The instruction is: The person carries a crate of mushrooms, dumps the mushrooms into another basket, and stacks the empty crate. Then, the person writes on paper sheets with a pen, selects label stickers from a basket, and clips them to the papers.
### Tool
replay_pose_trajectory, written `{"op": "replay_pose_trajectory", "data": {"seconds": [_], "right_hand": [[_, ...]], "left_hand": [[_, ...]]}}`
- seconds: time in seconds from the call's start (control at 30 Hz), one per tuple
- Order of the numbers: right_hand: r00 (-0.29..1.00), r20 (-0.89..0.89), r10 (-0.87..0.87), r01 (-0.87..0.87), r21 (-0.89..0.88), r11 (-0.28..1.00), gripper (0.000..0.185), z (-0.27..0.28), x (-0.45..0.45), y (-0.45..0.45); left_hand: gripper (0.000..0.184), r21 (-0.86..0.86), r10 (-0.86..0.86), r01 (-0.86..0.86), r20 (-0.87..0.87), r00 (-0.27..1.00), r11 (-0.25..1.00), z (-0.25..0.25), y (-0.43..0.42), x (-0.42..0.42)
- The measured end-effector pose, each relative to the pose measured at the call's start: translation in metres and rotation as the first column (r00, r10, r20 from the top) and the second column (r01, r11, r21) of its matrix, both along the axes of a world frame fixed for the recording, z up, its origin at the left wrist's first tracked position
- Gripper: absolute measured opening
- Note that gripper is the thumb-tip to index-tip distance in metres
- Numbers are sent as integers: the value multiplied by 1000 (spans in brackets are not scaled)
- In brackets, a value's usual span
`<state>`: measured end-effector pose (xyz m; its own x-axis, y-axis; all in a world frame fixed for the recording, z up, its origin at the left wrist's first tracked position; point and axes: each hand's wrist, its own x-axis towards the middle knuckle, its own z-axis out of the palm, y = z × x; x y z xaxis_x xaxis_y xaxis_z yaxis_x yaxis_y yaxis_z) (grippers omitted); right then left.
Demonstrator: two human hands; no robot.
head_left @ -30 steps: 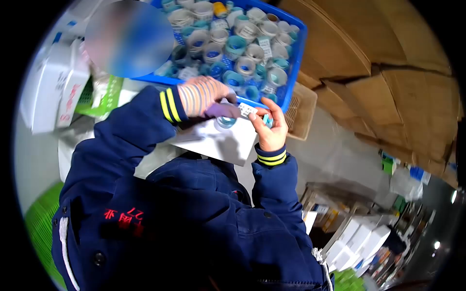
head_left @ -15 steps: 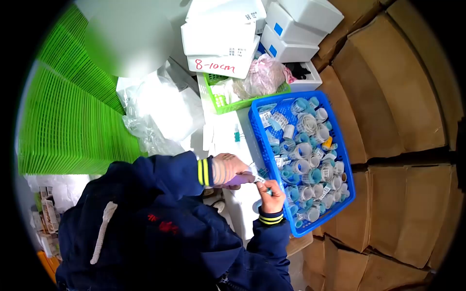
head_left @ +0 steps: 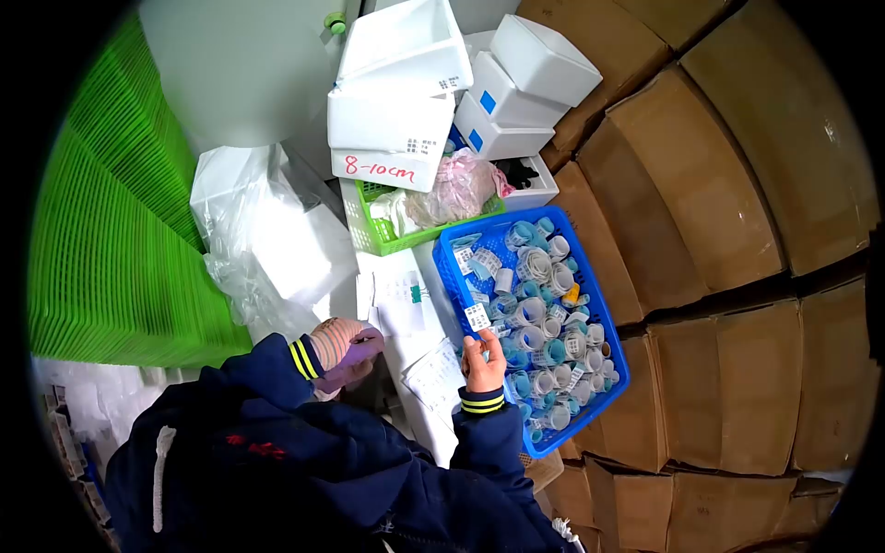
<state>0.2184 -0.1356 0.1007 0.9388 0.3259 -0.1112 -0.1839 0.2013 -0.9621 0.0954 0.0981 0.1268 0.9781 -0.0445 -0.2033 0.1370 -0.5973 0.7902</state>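
My right hand (head_left: 484, 362) is bare and closed. Its fingertips pinch a small white label (head_left: 477, 316) with dark print, held above the near left side of the blue basket (head_left: 449, 267). Many rolled strips (head_left: 533, 311), clear and bluish, some with printed labels, fill that basket. My left hand (head_left: 350, 355) wears a purple glove with a striped cuff and hovers near the left edge of the white table (head_left: 392, 348). Its fingers are curled together; whatever they may hold is hidden. Printed paper sheets (head_left: 435, 376) lie between my hands.
Behind the basket sit a green crate (head_left: 395, 245) with a pink plastic bag (head_left: 461, 189) and white foam boxes (head_left: 392, 124). Stacked green crates (head_left: 120, 276) rise on the left, beside clear plastic wrapping (head_left: 240, 249). Cardboard boxes (head_left: 728, 378) wall off the right.
My hands have parted: the left has drawn back leftward, while the right has moved up to the basket's edge with the label. The view has shifted too.
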Motion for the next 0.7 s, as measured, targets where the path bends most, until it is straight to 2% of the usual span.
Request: {"op": "replay_pose_trajectory", "data": {"seconds": [0.03,0.1,0.13,0.17,0.2,0.23,0.27,0.3,0.33,0.37,0.43,0.47,0.5,0.57,0.6,0.63,0.67,0.7], "right_hand": [[1000,7,8,-8,-12,1000,21,1,1,11],[1000,-7,25,-25,5,1000,12,4,0,36],[999,-2,35,-35,4,999,11,6,-2,47],[999,2,45,-45,2,999,10,8,-4,59],[999,9,42,-42,-8,999,11,13,-4,68],[999,-7,41,-41,2,999,13,13,-2,75],[1000,7,17,-18,4,1000,17,14,-2,80],[1000,22,-6,6,6,1000,21,14,-2,84],[999,39,-32,30,50,998,26,13,-2,86],[997,42,-65,64,27,998,29,13,0,86],[989,15,-145,145,30,989,32,5,7,81],[987,1,-159,159,4,987,31,-1,10,75],[980,-20,-198,198,44,979,30,-1,11,70],[962,-59,-267,270,32,962,30,-5,19,57],[956,-67,-287,289,29,957,31,-9,27,51],[943,-90,-321,325,41,945,32,-11,35,46],[942,-85,-325,330,52,943,32,-12,43,42],[941,-79,-329,334,63,940,32,-14,53,37]], "left_hand": [[23,-3,-5,5,8,1000,1000,9,13,3],[18,-257,148,-168,-95,984,952,28,36,8],[14,341,-178,-13,524,833,940,24,54,3],[11,-112,123,-96,272,954,989,27,63,6],[9,-514,412,-374,-44,910,772,32,71,9],[8,-632,454,-527,-294,841,568,48,83,19],[10,-530,460,-476,-173,871,702,61,92,24],[18,-398,384,-344,24,923,851,61,104,34],[27,-223,293,-245,215,931,943,73,112,44],[26,-301,373,-330,99,922,895,89,111,60],[36,-116,273,-255,180,945,960,114,110,98],[39,-93,261,-249,160,952,964,119,111,118],[43,92,187,-218,267,946,972,128,107,138],[49,146,144,-176,206,968,974,159,91,181],[51,214,100,-154,243,965,965,176,83,199],[54,350,-4,-150,403,915,925,171,83,231],[55,435,65,-158,222,973,887,185,74,265],[53,512,25,-217,356,934,831,188,70,294]]}}
